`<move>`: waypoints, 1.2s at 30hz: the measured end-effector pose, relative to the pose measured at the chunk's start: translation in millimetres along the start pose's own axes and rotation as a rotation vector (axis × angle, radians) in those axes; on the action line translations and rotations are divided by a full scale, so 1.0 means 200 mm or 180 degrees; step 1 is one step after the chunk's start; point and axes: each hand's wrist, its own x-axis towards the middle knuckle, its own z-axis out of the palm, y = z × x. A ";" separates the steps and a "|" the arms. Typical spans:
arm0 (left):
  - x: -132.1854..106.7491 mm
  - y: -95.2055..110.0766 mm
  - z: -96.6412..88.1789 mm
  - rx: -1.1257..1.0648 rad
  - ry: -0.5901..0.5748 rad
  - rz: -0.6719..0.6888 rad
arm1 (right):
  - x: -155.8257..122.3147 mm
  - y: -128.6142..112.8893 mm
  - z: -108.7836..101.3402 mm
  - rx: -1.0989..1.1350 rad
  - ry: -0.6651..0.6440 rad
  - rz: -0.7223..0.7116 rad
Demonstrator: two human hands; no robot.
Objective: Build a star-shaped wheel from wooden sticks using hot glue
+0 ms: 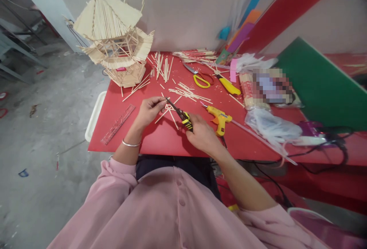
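My right hand (202, 132) is wrapped round the black-and-yellow handles of long-nose pliers (186, 121). Their narrow jaws point up and left to the fingertips of my left hand (150, 110). Thumb and fingers of that hand are pinched on a thin wooden stick (163, 94), mostly hidden by the fingers. Just below the plier jaws, a small frame of joined sticks (169, 107) lies on the red table (160, 140), with longer sticks spreading from it. Loose wooden sticks (190, 93) are scattered beyond my hands.
A stick-built pagoda model (114, 39) stands at the back left. A clear ruler (118, 124) lies left. Yellow-handled scissors (200, 81), a yellow utility knife (229, 84) and a yellow glue gun (219, 117) lie right. Plastic bags (269, 125) and a green board (321, 84) are farther right.
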 end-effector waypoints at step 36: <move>0.04 -0.07 -0.01 -0.0284 0.0606 -0.0052 | -0.02 -0.06 -0.04 -0.0703 -0.0068 0.0517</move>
